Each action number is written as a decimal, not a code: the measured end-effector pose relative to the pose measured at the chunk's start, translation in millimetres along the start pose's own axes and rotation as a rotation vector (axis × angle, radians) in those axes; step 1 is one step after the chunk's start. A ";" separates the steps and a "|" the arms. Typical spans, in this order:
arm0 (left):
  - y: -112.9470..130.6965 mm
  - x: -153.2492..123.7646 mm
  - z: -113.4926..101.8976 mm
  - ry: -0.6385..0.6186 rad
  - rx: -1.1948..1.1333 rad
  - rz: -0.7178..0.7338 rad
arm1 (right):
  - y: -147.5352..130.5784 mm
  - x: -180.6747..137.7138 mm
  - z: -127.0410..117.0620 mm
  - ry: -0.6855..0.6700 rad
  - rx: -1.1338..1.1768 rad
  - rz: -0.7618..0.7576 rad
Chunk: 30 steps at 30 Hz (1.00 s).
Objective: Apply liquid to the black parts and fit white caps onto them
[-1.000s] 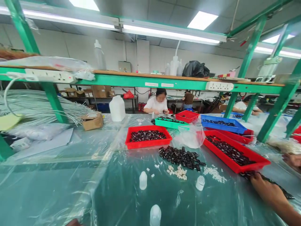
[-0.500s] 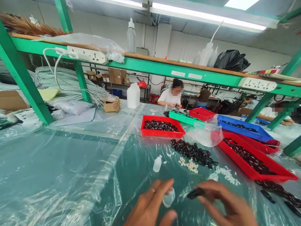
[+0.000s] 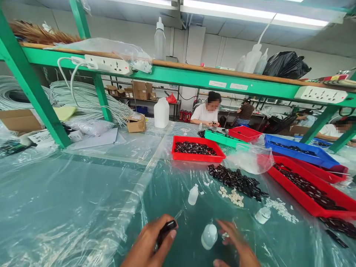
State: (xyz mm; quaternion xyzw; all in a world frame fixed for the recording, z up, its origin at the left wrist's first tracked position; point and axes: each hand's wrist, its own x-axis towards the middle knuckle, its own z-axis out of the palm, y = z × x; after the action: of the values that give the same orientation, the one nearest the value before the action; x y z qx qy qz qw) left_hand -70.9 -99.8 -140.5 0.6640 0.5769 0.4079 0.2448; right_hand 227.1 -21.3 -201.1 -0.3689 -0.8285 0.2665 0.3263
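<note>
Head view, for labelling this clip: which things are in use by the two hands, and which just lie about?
In use:
- left hand gripping a black part
- right hand beside a small bottle
- white bits and the black pile close ahead

Lying about:
- red tray
- blue tray
- white jug
- cardboard box

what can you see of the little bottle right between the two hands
The small bottle is translucent whitish plastic with a rounded body and a narrower cap end, no label visible. It stands on the clear plastic sheet over the green table, seen from above. The right hand is beside it, fingers spread, contact unclear. The left hand, apart from it, pinches a small black part.
</note>
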 end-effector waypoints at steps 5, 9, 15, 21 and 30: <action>16.7 52.8 8.7 -0.163 -0.098 0.105 | 1.9 9.7 29.0 -0.077 0.068 0.094; 14.8 100.1 4.3 -0.188 -0.189 0.252 | -18.8 44.9 7.4 -0.095 0.168 0.069; -24.3 114.1 10.3 0.056 -0.259 0.239 | -41.0 117.5 -42.7 -0.043 0.283 -0.027; -40.8 96.6 28.8 0.110 -0.241 0.301 | -8.2 121.4 -23.9 0.038 0.153 -0.059; -42.9 96.8 28.4 0.067 -0.122 0.361 | -1.2 106.1 -19.1 -0.031 -0.054 -0.170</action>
State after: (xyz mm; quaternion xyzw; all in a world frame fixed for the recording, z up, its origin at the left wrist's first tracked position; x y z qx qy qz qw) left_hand -71.6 7.0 -165.0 0.7267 0.4305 0.5012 0.1882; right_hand 186.1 65.1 -151.4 -0.3019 -0.8685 0.2212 0.3250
